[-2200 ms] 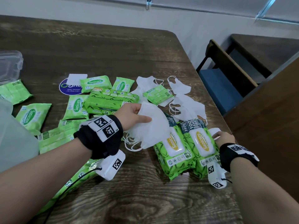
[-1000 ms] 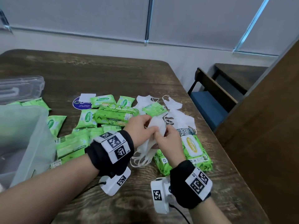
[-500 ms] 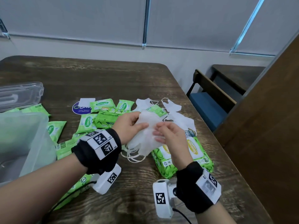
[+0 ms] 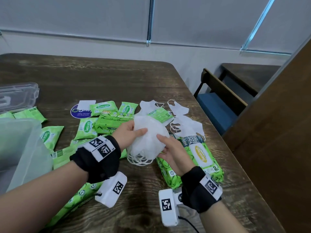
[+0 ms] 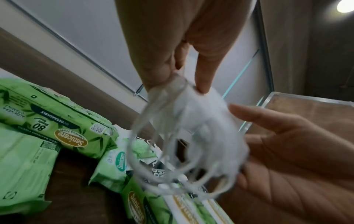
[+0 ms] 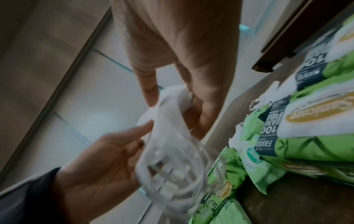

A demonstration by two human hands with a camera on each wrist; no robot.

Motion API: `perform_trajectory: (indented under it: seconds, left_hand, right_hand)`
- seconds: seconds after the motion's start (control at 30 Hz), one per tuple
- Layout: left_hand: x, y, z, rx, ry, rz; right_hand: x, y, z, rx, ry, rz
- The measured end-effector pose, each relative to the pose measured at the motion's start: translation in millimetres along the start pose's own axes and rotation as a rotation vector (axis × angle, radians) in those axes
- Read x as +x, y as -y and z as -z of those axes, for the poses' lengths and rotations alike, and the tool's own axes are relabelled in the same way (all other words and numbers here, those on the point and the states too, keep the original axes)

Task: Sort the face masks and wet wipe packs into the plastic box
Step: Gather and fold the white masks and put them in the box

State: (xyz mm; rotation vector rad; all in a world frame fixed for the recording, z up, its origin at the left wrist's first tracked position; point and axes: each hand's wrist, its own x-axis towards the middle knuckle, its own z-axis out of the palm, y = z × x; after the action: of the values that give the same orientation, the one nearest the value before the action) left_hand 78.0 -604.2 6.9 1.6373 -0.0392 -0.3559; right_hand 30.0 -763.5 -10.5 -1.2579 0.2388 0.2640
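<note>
Above dark wooden table (image 4: 127, 78), left hand (image 4: 128, 134) pinching stack of white fabric face masks (image 4: 148, 140), right hand (image 4: 170, 149) cupping underneath, fingers loosely curled, likely squaring stack for translucent plastic box (image 4: 25, 148) at left; green wet wipe packs (image 4: 200, 153) lying below.

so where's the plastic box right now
Head view, far left: the plastic box stands on the table's left edge, beside small green wipe packs.

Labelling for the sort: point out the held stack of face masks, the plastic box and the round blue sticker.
stack of face masks (image 4: 148, 140), head view, middle of the white top mask.
plastic box (image 4: 28, 148), head view, its translucent near wall.
round blue sticker (image 4: 80, 112), head view, its printed blue face.
</note>
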Motion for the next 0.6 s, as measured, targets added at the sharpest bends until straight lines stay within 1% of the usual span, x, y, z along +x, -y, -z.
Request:
perform_trajectory:
  seconds: [0.07, 0.13, 0.23, 0.3, 0.37, 0.43, 0.5, 0.53, 0.57, 0.6]
  left_hand:
    - [0.2, 5.1, -3.6, 0.022, 0.05, 0.026]
    - [3.9, 8.4, -1.6, 0.025, 0.054, 0.055]
    - [12.5, 10.5, 5.1, -0.056, -0.002, 0.104]
    - [19.1, 11.7, 8.4, -0.025, -0.034, 0.129]
    - [26.9, 13.6, 10.9, 0.032, -0.083, 0.125]
    - [34.6, 14.1, 14.1, 0.065, -0.151, 0.129]
    - [41.7, 13.3, 17.1, 0.064, -0.199, 0.128]
    - [45.2, 13.5, 18.8, 0.065, -0.21, 0.123]
    - [48.6, 13.9, 19.9, 0.071, -0.211, 0.117]
    - [51.5, 14.6, 21.1, 0.081, -0.212, 0.113]
  right_hand:
    - [6.0, -2.1, -6.2, -0.021, -0.01, 0.032]
    - [12.9, -2.0, -5.9, -0.017, -0.014, 0.068]
    - [22.0, -0.4, -1.5, -0.057, -0.006, 0.112]
    - [29.9, 1.3, 0.4, -0.093, 0.012, 0.081]
    - [44.9, 5.2, 7.3, -0.172, -0.042, 0.043]
    - [68.7, 7.5, 25.5, -0.382, -0.224, 0.045]
    - [92.6, 10.0, 48.3, -0.73, -0.44, 0.053]
    - [102.6, 10.9, 58.0, -0.901, -0.511, 0.04]
    - [111.4, 11.3, 65.9, -1.034, -0.542, 0.019]
    - [120.5, 10.4, 73.6, -1.141, -0.539, -0.02]
